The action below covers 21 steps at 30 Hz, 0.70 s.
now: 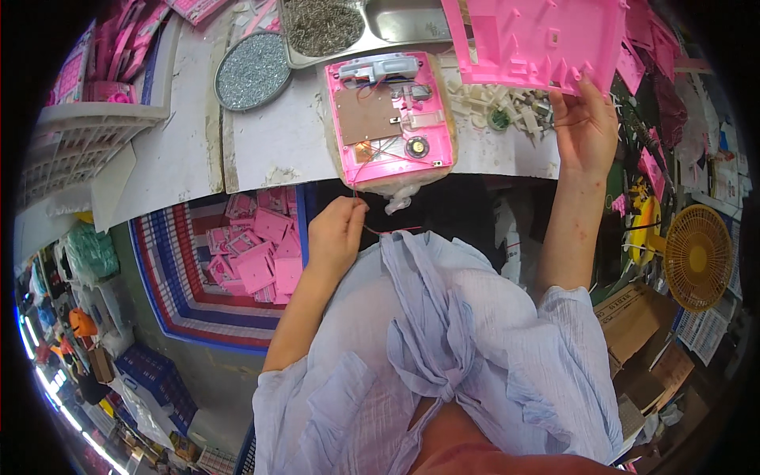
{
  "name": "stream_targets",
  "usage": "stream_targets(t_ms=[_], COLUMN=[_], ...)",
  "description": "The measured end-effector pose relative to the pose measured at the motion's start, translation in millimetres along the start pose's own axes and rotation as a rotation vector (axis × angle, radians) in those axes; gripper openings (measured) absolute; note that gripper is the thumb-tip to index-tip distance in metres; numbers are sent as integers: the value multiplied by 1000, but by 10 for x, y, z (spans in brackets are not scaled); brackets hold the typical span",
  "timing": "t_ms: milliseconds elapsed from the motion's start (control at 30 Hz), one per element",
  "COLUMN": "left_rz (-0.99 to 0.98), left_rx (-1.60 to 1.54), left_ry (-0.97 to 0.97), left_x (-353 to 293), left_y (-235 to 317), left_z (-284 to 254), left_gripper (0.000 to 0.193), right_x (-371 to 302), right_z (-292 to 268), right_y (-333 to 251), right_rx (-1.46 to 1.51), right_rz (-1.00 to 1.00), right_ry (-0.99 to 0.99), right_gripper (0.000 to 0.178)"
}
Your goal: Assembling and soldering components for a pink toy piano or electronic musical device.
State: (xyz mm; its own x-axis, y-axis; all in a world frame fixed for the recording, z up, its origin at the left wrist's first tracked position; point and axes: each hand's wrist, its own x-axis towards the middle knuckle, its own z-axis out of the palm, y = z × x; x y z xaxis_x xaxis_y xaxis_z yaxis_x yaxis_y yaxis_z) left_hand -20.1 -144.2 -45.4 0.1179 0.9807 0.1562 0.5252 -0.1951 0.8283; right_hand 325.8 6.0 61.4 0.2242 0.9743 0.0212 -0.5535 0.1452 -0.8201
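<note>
My right hand [586, 131] grips the lower edge of a pink plastic cover [526, 43], raised at the upper right with its ribs and posts showing. At the bench's front edge, my left hand [335, 235] is closed in a pinch on thin wires [372, 231]. These wires run down from a pink plastic housing [350, 154], which lies open-faced on a wrapped pad [453, 158]. Inside the housing sit a brown board [364, 119], a small round speaker [416, 146], a grey part along the top [380, 70] and loose wires.
Small screws fill a round tray [253, 71] and a metal tray [323, 24]. Pale plastic bits [507, 107] lie right of the housing. Below left, a striped basket [170, 269] holds pink pieces. A grey crate [103, 119] stands far left, a yellow fan [698, 257] far right.
</note>
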Motion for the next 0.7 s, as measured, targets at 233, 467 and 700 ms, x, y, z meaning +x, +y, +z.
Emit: stream_targets(t_ms=[233,467,700], left_rz=[132,-51,-91], left_rx=[292,587,691], left_ry=[6,-163,-221], left_x=[62,56,62], left_y=[-171,-700,-1359], left_z=[145,173,1], left_gripper=[12,19,33], right_x=[-31,39,101], right_z=[-14,-62,-80], right_y=[63,38,136], right_rx=[-26,-7,1], right_rz=[16,-19,7], right_ry=[-4,20,-42], right_gripper=[14,13,19])
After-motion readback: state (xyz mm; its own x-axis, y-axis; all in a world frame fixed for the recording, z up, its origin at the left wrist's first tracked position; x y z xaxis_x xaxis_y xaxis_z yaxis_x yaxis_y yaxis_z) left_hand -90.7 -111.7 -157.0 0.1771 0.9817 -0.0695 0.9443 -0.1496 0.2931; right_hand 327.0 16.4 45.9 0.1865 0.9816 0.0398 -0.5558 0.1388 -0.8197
